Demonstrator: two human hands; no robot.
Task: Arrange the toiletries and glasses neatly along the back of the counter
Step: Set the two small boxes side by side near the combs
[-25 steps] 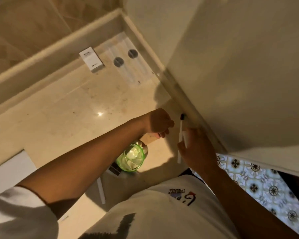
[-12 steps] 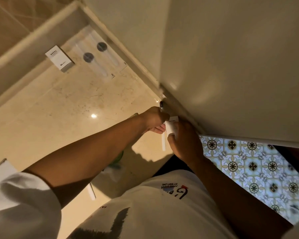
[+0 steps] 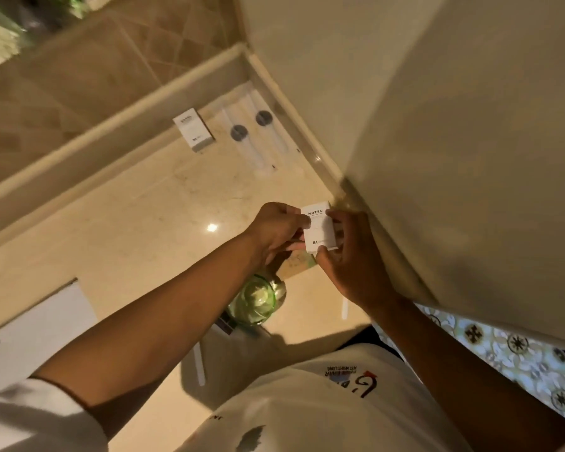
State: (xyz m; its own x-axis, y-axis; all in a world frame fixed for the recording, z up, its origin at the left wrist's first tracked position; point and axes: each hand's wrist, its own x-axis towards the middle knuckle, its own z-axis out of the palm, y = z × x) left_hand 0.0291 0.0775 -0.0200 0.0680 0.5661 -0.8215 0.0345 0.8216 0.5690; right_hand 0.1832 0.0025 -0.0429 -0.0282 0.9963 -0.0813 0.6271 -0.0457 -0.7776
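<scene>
- Left hand (image 3: 274, 233) and right hand (image 3: 349, 265) both pinch the white box (image 3: 318, 228).
- Green glass (image 3: 255, 301) stands just below that box, seemingly on the worktop (image 3: 128, 230).

I hold a small white box (image 3: 318, 229) (printed HOTEL) above the counter. Its twin (image 3: 193, 129) lies flat by the back ledge. A green glass (image 3: 254, 301) stands below my wrists.

Green glass (image 3: 254, 301) half hidden under left forearm; box small print (image 3: 317, 223) unreadable
</scene>
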